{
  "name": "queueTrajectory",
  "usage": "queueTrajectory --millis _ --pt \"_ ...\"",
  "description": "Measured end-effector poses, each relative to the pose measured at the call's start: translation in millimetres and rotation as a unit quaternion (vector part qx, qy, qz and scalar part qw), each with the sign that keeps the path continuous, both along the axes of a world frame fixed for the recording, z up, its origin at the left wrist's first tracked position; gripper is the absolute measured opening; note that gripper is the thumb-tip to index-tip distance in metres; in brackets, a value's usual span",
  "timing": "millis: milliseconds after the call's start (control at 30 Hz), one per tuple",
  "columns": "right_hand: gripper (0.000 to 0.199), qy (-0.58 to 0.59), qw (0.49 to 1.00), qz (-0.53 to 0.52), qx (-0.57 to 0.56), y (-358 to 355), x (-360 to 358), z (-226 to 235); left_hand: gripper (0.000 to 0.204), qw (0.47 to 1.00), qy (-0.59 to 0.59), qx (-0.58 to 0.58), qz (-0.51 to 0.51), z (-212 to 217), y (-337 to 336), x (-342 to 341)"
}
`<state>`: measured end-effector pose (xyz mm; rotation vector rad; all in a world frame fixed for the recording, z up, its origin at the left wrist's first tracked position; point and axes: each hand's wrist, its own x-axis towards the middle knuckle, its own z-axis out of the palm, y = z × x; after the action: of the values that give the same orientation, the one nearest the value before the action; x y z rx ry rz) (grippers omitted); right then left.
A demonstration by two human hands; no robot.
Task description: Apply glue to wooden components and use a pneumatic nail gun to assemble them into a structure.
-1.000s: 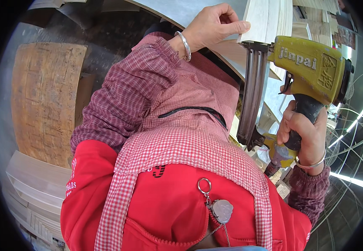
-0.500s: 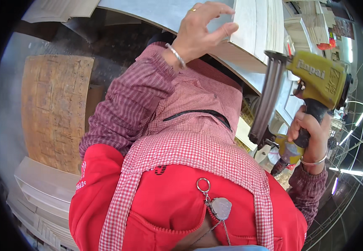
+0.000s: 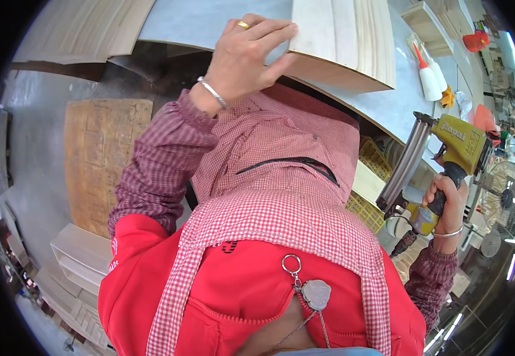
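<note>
My left hand reaches to the left end of a pale wooden box at the bench's near edge. Its fingers are extended, the fingertips touching the box's top edge and the thumb apart, near the lower corner. A ring and a bracelet show on this hand and wrist. Out to the right, my right hand is wrapped round the black grip of a yellow-green nail gun. The gun's long dark magazine slants down toward me, and a hose fitting hangs below the grip. The gun is apart from the box.
Glue bottles, one red-tipped, lie on the grey-blue bench. Wooden boards overhang at far left. A worn wooden board and a pale drawer-like box sit lower left. Yellow crates stand below the bench at right.
My left hand has moved down and left, and its fingertips now meet the box's edge. The nail gun in my right hand has moved lower and slightly right, away from the box.
</note>
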<state>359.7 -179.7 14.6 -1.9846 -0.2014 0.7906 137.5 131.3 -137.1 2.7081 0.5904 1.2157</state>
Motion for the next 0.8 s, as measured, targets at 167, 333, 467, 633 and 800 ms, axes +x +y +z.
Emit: queueTrajectory --millis 167,333,467,633,800 --pt "0.011 -0.006 0.999 -0.041 0.015 -31 17 -22 0.046 0.993 0.079 -0.057 -0.067 30 13 -19" --pt "0.015 -0.022 0.996 -0.081 0.014 -52 20 -43 0.041 0.989 0.067 -0.02 -0.134 60 1 22" --pt "0.018 -0.031 0.994 -0.106 -0.006 -46 15 -44 0.036 0.989 0.085 -0.005 -0.12 47 -20 69" --pt "0.018 -0.017 0.991 -0.125 -0.041 -7 -19 -15 0.032 0.992 0.113 0.009 -0.062 48 27 66" --pt "0.015 -0.012 0.988 -0.145 -0.045 -1 -14 -9 0.026 0.988 0.136 -0.02 -0.07 51 52 45"
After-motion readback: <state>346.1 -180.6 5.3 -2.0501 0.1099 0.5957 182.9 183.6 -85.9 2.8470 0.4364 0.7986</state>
